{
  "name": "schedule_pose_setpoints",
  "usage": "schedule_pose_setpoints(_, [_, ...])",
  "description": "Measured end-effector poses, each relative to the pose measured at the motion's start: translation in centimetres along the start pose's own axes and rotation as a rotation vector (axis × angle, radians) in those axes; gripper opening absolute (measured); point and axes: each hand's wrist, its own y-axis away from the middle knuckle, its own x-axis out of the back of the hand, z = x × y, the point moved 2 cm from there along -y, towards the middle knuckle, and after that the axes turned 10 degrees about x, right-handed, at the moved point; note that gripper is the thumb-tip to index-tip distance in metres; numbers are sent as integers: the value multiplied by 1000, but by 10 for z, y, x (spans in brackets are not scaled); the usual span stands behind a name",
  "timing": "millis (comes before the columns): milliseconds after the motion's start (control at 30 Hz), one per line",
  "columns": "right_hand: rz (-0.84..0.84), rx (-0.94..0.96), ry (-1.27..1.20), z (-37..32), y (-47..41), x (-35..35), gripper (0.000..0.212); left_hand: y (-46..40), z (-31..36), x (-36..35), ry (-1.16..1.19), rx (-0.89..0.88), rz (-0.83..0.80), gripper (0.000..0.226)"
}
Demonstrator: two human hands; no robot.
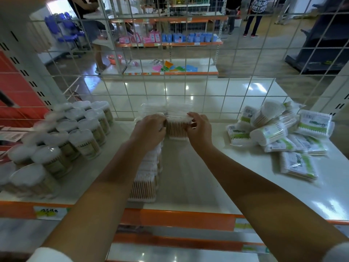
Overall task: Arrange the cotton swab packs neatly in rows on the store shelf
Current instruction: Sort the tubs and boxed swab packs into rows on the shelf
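left hand point(149, 129): fingers curled on the left edge of a clear cotton swab pack point(177, 129), gripping it
right hand point(199, 127): fingers curled, pinching the same pack's right top edge
held pack: upright, at the back of the white shelf point(188, 176), close to the wire grid backing point(188, 87), just right of the row
row of packs point(147, 174): clear packs standing one behind another, running from the shelf's front edge back toward the hands, partly hidden by the left forearm
loose pile point(279, 137): green-labelled swab packs heaped on the right side of the shelf, some tilted, some flat
tubs point(62, 137): round lidded swab containers in rows on the left
shelf edge: orange strip point(179, 218) with a price tag point(50, 212), blurred
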Motion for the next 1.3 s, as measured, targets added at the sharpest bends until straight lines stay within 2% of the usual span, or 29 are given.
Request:
schedule_pose_setpoints(167, [-34,22,15,-3,3,2,40,-5,4,4,-115,31,-68,26])
schedule_pose_setpoints(300, [-96,92,192,-9,2,11,48,-8,10,10,-199,24,-76,29])
schedule_pose_setpoints(400, [-117,199,307,-14,3,28,48,-7,24,12,-212,-3,-82,36])
schedule_pose_setpoints(567, [-117,250,338,-14,16,56,44,0,61,11,-199,-62,-73,43])
schedule_pose_setpoints(733, [-73,229,294,6,45,88,34,10,88,-9,-136,-92,-87,41])
schedule_pose_setpoints(933, [-18,221,254,27,69,130,34,17,117,-38,-71,-103,-154,47])
schedule_pose_setpoints(1133, [-14,122,237,50,83,174,33,20,155,-64,-20,-109,-205,42])
schedule_pose_setpoints(1300, [63,126,269,75,92,207,27,23,191,-82,63,-131,-199,39])
